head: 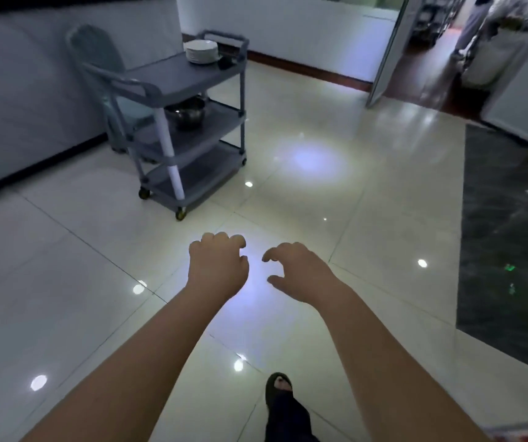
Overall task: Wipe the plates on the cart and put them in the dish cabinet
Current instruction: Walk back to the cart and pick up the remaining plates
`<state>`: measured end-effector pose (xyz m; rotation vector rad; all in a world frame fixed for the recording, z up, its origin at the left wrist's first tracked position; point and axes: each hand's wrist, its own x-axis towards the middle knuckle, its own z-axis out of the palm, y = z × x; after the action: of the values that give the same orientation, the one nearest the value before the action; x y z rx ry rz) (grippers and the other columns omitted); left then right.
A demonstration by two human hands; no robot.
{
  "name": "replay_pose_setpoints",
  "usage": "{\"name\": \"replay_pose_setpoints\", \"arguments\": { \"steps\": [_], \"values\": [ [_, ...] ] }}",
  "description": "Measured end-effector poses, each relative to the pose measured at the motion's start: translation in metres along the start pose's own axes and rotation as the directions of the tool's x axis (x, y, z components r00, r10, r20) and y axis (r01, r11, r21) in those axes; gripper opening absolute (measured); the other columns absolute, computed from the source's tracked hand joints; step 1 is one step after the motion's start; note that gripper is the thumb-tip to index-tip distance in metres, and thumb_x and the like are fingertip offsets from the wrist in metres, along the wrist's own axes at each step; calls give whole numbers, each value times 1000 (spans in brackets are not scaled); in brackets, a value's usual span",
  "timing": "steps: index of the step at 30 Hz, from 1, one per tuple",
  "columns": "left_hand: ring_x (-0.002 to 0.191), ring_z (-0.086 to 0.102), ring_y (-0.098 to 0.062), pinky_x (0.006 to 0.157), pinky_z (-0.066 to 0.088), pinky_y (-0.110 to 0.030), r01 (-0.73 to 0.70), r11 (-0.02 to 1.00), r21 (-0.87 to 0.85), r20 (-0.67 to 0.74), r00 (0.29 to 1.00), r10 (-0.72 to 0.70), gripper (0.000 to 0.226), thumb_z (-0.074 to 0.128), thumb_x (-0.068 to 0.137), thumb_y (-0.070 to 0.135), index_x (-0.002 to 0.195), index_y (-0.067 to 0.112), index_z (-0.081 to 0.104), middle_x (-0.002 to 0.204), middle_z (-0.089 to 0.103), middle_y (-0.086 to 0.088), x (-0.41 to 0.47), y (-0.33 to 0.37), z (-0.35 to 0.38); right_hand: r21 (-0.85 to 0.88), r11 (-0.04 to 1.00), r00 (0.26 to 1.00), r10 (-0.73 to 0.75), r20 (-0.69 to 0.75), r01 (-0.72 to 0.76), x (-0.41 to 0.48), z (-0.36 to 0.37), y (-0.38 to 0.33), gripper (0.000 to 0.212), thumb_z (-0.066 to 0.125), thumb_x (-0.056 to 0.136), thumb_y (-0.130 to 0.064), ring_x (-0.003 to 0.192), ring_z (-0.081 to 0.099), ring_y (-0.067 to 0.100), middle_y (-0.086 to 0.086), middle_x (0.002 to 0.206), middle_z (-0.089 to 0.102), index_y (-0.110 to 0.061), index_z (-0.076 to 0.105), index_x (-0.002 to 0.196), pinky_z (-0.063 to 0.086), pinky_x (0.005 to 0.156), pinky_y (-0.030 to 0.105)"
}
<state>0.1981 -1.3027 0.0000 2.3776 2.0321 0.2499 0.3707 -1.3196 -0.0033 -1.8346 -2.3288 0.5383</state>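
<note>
Nothing looks begun: the stack of round white plates (201, 51) sits unwiped on the grey three-tier plastic cart's (173, 81) top shelf, well apart from the left hand (218, 263) and right hand (301, 272), whose fingers (273, 252) curl loosely, holding nothing. No dish cabinet shows.

Dim; floor (304, 193) glare; blurred edges
</note>
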Motion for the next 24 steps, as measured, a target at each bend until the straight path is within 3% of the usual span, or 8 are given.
{"name": "replay_pose_setpoints", "arguments": {
  "steps": [2,6,10,13,17,24],
  "values": [
    [103,54,-19,83,40,-32,60,998,-10,-19,998,-60,30,48,95,36,123,31,58,109,63,4,61,-4,5,6,999,999,-47,-3,47,66,-19,23,36,59,93,-24,120,44,15,-8,126,55,-31,54,128,40,89,29],
    [104,57,-18,88,48,-34,238,933,-269,122,970,-211,28,56,94,33,121,28,61,116,64,1,165,-4,13,53,991,992,-126,29,124,183,-56,50,36,62,91,-23,116,51,15,-7,124,59,-28,58,126,44,88,29],
    [109,52,-20,90,43,-35,238,971,8,93,967,-238,31,49,95,36,123,30,58,114,61,3,261,-16,34,30,986,982,-167,86,165,289,-74,76,38,63,91,-31,119,50,18,-4,126,59,-28,56,128,48,94,37],
    [108,50,-23,86,37,-35,269,956,115,84,956,-279,30,45,95,35,122,28,57,111,59,1,338,-33,52,-43,978,971,-194,140,202,370,-83,102,42,63,90,-36,122,45,21,-2,128,57,-27,54,130,46,92,36],
    [106,49,-26,83,36,-36,250,961,119,32,966,-256,26,48,92,33,113,24,60,105,59,-1,464,-57,79,-106,964,965,-232,127,245,493,-103,140,43,63,91,-34,122,43,24,1,129,54,-24,52,131,36,85,30],
    [104,52,-25,81,41,-37,138,987,81,16,990,-139,28,49,93,39,116,26,60,107,61,0,710,-70,82,-95,981,984,-163,68,169,704,-181,194,42,64,89,-34,118,49,26,3,127,57,-24,56,129,47,90,36]
  ]
}}
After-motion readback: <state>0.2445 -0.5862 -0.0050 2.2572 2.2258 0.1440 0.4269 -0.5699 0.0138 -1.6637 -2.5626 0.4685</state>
